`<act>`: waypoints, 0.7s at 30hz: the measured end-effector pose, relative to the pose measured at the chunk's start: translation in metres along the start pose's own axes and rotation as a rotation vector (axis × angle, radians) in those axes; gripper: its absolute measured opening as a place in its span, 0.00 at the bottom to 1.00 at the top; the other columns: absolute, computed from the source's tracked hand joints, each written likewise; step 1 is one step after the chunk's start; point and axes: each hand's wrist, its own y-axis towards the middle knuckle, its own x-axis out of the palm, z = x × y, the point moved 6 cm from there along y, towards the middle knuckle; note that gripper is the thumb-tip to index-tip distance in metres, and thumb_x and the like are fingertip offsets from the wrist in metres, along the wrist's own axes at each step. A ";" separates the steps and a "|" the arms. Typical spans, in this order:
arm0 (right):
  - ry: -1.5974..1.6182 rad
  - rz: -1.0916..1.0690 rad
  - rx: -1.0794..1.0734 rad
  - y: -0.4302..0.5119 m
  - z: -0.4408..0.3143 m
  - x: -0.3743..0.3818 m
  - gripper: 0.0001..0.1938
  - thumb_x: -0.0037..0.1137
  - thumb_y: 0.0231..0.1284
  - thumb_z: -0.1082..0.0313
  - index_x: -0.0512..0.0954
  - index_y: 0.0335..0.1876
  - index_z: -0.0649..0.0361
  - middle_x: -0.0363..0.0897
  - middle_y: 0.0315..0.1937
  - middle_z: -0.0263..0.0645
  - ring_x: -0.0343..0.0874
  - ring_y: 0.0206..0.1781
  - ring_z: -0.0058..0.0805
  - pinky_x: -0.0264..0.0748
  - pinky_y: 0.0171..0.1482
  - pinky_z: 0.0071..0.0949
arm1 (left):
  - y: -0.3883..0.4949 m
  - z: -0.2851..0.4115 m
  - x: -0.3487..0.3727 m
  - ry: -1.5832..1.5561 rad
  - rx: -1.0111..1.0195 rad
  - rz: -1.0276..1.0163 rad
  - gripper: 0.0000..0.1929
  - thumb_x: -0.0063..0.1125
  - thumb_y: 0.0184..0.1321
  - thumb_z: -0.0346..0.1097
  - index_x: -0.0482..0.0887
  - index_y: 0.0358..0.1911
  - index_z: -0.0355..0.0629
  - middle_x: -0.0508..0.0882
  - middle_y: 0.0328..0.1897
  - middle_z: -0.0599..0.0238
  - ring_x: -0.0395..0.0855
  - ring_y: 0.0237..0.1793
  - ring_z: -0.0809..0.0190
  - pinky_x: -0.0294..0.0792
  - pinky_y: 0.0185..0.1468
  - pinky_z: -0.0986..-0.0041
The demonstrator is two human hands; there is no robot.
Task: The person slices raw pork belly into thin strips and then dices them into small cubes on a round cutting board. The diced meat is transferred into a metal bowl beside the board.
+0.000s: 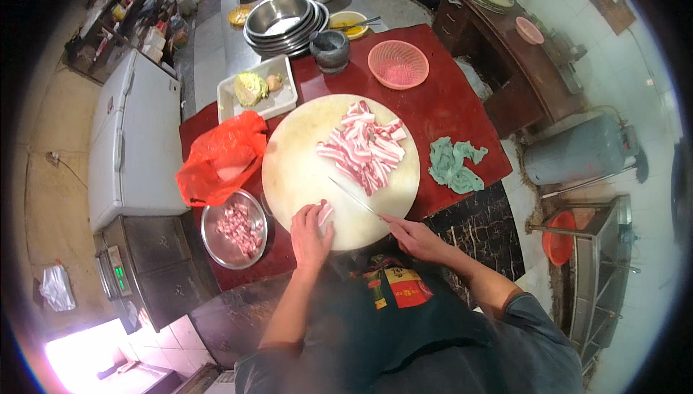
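Observation:
A round cutting board [292,150] lies before me on a red-topped table. My right hand [414,238] grips a knife [354,195], its blade pointing up and left across the board. Near the board's front left edge, my left hand [311,234] holds a small piece of streaky pork [325,212] between thumb and fingers. The blade is apart from that piece. A heap of sliced pork belly strips [365,148] covers the board's right side. Left of the board, a steel bowl [208,237] contains small chunks of meat [239,229].
A red plastic bag [222,156] lies against the board's left. Behind are a white tray [284,104] with cut cabbage [250,88], a stone mortar [330,56], stacked steel basins [279,15] and a pink basket [398,64]. A crumpled green cloth or bag [455,164] sits at right.

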 end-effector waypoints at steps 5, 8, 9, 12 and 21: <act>-0.119 0.172 -0.228 0.020 0.002 0.033 0.28 0.47 0.98 0.50 0.75 0.91 0.53 0.92 0.67 0.62 0.95 0.67 0.55 0.86 0.71 0.47 | 0.006 -0.006 -0.010 -0.048 0.065 0.129 0.16 0.74 0.68 0.29 0.91 0.58 0.40 0.90 0.63 0.50 0.86 0.67 0.39 0.78 0.74 0.49; -0.276 0.184 -0.277 0.014 -0.015 0.043 0.28 0.46 0.98 0.50 0.75 0.91 0.54 0.91 0.68 0.59 0.91 0.69 0.60 0.85 0.72 0.49 | 0.011 -0.018 0.006 -0.108 0.075 0.007 0.11 0.71 0.69 0.27 0.91 0.52 0.37 0.91 0.57 0.50 0.87 0.64 0.40 0.81 0.68 0.53; -0.280 0.151 -0.277 0.010 -0.024 0.044 0.29 0.46 0.98 0.48 0.75 0.90 0.53 0.89 0.70 0.63 0.88 0.72 0.65 0.83 0.74 0.53 | 0.011 -0.023 0.010 -0.100 0.068 0.013 0.11 0.71 0.69 0.27 0.91 0.52 0.37 0.91 0.57 0.50 0.87 0.63 0.40 0.81 0.68 0.52; -0.281 0.111 -0.230 -0.005 -0.043 0.053 0.29 0.45 0.97 0.46 0.76 0.89 0.53 0.88 0.71 0.66 0.86 0.73 0.70 0.82 0.74 0.57 | 0.005 -0.034 0.016 -0.088 0.058 0.034 0.11 0.71 0.68 0.27 0.91 0.52 0.37 0.91 0.57 0.49 0.87 0.63 0.39 0.81 0.68 0.51; -0.237 0.177 -0.321 0.072 -0.046 0.087 0.29 0.45 0.98 0.47 0.80 0.86 0.58 0.88 0.70 0.65 0.88 0.73 0.66 0.81 0.74 0.53 | 0.002 -0.045 0.015 -0.114 0.121 0.074 0.13 0.73 0.67 0.28 0.90 0.53 0.38 0.91 0.58 0.48 0.88 0.64 0.38 0.82 0.69 0.50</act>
